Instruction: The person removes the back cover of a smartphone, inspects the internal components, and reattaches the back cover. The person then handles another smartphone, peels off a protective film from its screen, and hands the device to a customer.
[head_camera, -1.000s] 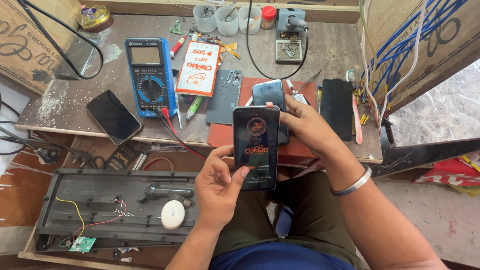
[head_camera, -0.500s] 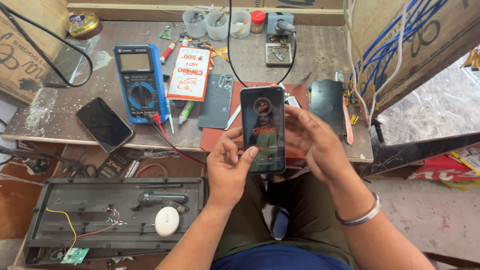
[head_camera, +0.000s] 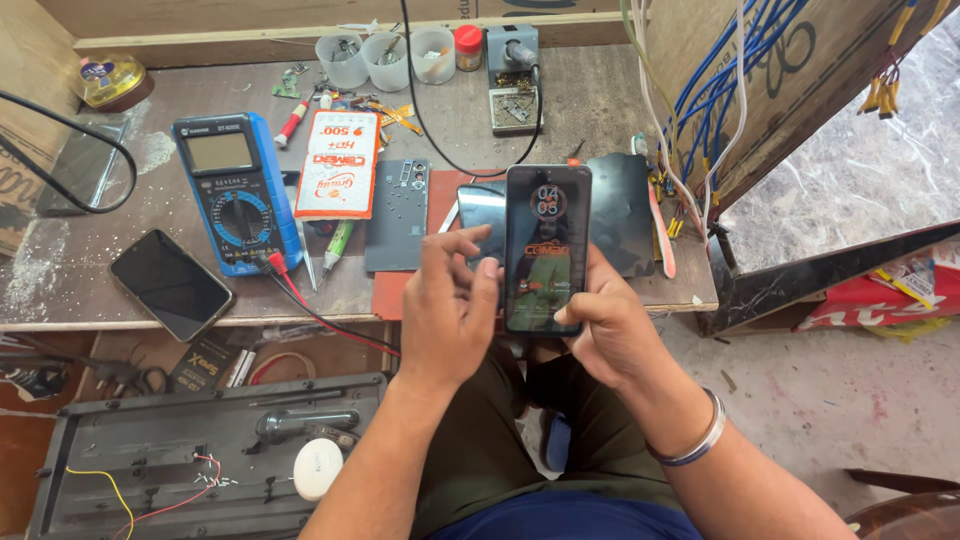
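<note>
My right hand (head_camera: 610, 325) grips a lit black smartphone (head_camera: 545, 250) from behind and below, holding it upright over the front edge of the workbench (head_camera: 600, 110). My left hand (head_camera: 450, 305) is at the phone's left edge, its thumb and index finger touching the side of the screen. The screen shows a dark picture with a clock at the top. A steel bangle (head_camera: 690, 440) sits on my right wrist.
On the bench lie a blue multimeter (head_camera: 235, 190) with red lead, a dark phone (head_camera: 170, 283), an orange-white packet (head_camera: 338, 163), a grey phone back cover (head_camera: 398, 213), black panels (head_camera: 622, 215), small cups (head_camera: 385, 57) and a soldering stand (head_camera: 512, 75). An open drawer tray (head_camera: 200, 450) is below left.
The phone has been lifted a little and held steadier in front of me; my left hand shifted from under the phone to its left edge, fingers now on the screen side.
</note>
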